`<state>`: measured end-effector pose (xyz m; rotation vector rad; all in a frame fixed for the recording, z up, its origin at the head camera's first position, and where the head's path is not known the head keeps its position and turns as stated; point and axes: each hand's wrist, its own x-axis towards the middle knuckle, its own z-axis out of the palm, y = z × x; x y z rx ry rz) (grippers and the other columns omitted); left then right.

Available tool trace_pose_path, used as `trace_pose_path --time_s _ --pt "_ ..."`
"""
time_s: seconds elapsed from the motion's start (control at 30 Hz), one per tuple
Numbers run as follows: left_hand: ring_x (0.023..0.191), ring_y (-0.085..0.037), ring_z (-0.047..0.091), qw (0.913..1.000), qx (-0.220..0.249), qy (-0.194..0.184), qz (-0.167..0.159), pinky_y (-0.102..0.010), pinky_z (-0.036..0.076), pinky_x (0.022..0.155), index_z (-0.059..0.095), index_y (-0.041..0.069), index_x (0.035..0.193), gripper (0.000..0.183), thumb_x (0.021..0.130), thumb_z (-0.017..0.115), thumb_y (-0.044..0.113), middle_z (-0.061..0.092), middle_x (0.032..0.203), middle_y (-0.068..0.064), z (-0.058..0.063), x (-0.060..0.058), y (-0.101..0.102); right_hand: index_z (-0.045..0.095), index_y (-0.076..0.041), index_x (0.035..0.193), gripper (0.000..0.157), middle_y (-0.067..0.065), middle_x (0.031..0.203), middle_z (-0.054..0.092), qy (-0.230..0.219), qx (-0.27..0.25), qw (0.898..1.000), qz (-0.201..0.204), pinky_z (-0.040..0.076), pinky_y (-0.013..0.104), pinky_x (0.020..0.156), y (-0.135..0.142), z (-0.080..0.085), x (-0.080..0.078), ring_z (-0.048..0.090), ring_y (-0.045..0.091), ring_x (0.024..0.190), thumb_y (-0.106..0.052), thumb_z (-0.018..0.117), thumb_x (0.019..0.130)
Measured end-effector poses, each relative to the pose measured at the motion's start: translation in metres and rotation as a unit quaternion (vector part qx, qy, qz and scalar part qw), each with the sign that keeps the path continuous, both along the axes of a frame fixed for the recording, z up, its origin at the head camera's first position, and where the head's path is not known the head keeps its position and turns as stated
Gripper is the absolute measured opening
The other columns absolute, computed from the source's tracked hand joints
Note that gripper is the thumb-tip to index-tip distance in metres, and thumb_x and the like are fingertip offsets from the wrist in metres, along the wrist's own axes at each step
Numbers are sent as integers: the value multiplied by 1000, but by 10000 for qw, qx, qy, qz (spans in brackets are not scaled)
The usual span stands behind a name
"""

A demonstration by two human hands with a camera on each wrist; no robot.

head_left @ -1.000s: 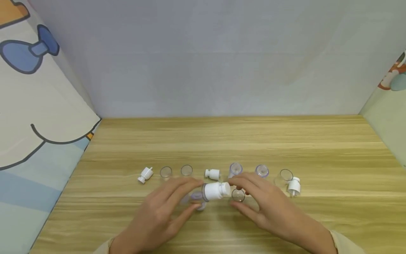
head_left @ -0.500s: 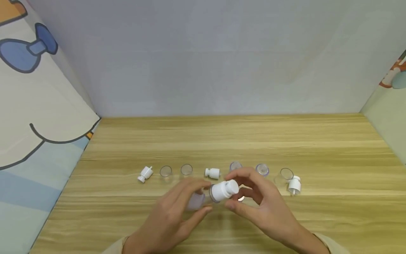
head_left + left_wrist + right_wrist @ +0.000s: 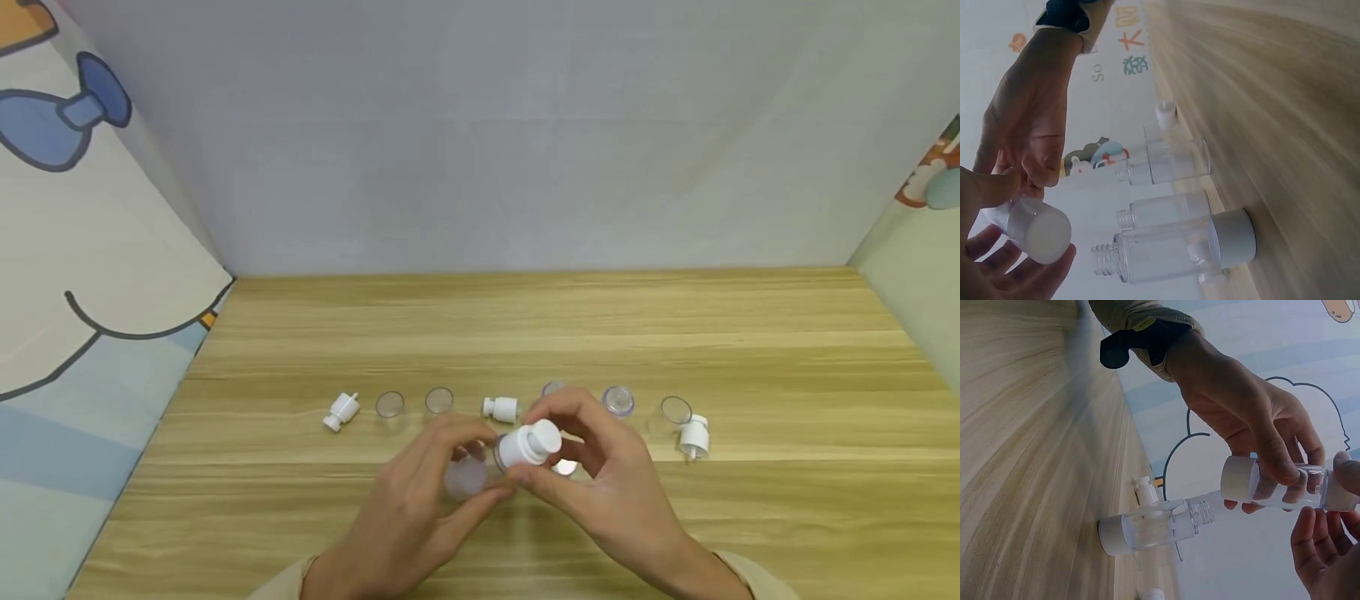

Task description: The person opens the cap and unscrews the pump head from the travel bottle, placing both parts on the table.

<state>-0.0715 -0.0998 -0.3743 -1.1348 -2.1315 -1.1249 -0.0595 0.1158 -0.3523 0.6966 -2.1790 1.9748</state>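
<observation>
My left hand holds a clear bottle by its body, tilted, its white base toward the lower left. On the bottle's upper end sits a white pump head. My right hand pinches that pump head between thumb and fingers. In the right wrist view the left fingers curl round the clear body, while the right fingertips meet the white collar. The bottle's round white base faces the left wrist camera. Whether the pump head is screwed down cannot be told.
Loose white pump heads lie along the table. Clear cylinders stand among them. Clear bottles with threaded necks and white bases stand behind my right hand.
My right hand has moved from around a clear cylinder on the table to the pump head and now pinches it. My left hand has shifted right with the bottle.
</observation>
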Motion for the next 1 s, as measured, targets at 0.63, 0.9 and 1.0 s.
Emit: trace_pose_path --time_s 0.63,0.9,1.0 --pt "101 -15 73 9679 1262 -1581 -1490 -32 65 84 70 -2 111 48 70 92 -4 74 106 -15 5 -2 -7 67 4 108 40 12 100 66 1687 -415 9827 643 61 22 79 6 -1 -4 63 13 94 0 91 75" --pt "99 -10 72 9470 1060 -2365 -1900 -33 66 78 71 2 112 46 72 92 -1 76 106 -14 9 -4 -12 66 7 104 36 14 96 66 2776 -284 9548 1028 58 23 74 6 6 -10 62 19 93 -14 87 84" --pt "99 -9 72 9317 977 -2735 -2181 -35 66 78 72 1 113 45 72 91 -1 76 106 -16 11 -6 -14 66 8 103 36 14 95 67 3232 -107 9393 1149 58 25 79 6 12 -12 64 20 92 -16 86 85"
